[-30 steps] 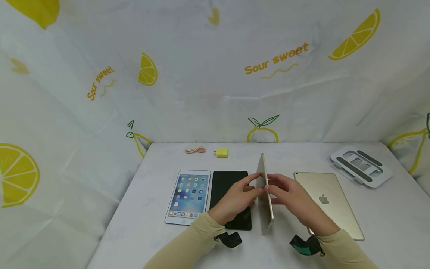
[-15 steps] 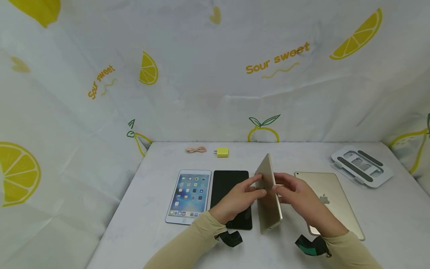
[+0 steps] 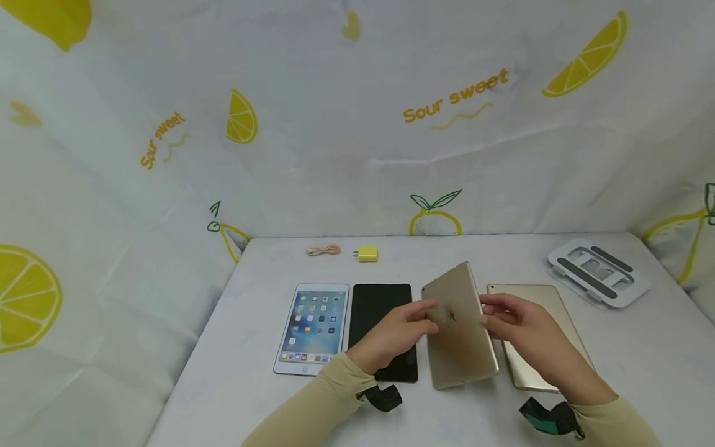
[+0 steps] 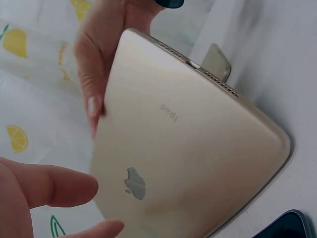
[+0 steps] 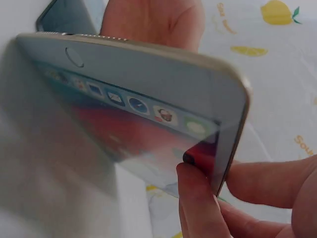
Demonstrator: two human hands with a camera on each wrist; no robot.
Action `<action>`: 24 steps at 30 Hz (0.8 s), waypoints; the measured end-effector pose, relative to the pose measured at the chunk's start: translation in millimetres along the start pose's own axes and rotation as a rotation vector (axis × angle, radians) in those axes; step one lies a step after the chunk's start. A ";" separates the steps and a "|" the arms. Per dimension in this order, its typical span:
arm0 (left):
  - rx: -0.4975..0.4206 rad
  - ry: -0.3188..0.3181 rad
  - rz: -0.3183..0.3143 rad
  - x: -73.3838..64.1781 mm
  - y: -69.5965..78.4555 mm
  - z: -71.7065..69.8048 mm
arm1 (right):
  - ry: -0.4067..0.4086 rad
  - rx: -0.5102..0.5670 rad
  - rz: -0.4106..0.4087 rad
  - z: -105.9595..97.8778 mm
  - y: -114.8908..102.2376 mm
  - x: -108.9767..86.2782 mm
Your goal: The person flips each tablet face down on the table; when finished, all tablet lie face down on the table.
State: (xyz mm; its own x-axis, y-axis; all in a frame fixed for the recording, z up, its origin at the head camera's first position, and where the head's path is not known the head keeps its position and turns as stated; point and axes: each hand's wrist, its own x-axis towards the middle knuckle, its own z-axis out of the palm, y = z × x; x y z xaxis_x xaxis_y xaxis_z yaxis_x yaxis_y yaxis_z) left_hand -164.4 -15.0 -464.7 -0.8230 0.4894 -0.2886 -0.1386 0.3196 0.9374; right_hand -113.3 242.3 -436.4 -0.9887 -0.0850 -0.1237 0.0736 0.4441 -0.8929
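A gold tablet (image 3: 460,347) stands tilted on its long edge in the middle of the head view, its back with the apple logo facing left. My right hand (image 3: 527,326) pinches its raised right edge; in the right wrist view the thumb and fingers (image 5: 200,193) grip that edge and the lit screen (image 5: 143,134) shows. My left hand (image 3: 393,332) reaches toward the back with fingers extended. In the left wrist view, its thumb and finger (image 4: 64,186) are spread beside the tablet's back. A second gold tablet (image 3: 527,375) lies face down, partly behind my right hand.
A black tablet (image 3: 382,301) lies under my left forearm, beside a white tablet (image 3: 311,326) with a lit screen. At the back are a coiled cable (image 3: 323,249) and a yellow charger plug (image 3: 367,253). A white folding stand (image 3: 600,273) sits at the back right.
The held tablet has tipped over from nearly upright, its upper edge swinging right so more of its back shows. My right hand has moved right with that edge; my left hand has barely moved.
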 end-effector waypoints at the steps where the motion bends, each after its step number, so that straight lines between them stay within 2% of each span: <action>1: 0.001 -0.002 -0.001 -0.3 -0.1 0.0 | 0.001 -0.021 0.013 -2.1 3.0 -0.7; 7: 0.028 0.015 -0.014 -1.6 1.5 1.5 | 0.015 -0.170 0.066 -9.0 20.2 -2.3; 11: 0.035 0.027 -0.027 -1.0 1.5 3.1 | 0.034 -0.253 0.071 -8.2 27.9 -1.4; 24: 0.055 0.045 -0.047 0.8 1.7 3.2 | 0.023 -0.328 0.133 -1.1 25.6 2.8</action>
State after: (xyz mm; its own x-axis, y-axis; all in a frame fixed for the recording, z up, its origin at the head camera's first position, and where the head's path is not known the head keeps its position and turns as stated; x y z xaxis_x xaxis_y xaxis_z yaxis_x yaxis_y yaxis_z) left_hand -163.6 -11.5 -464.0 -0.8404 0.4360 -0.3219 -0.1484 0.3862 0.9104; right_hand -114.3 254.5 -459.2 -0.9761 0.0114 -0.2169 0.1600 0.7132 -0.6825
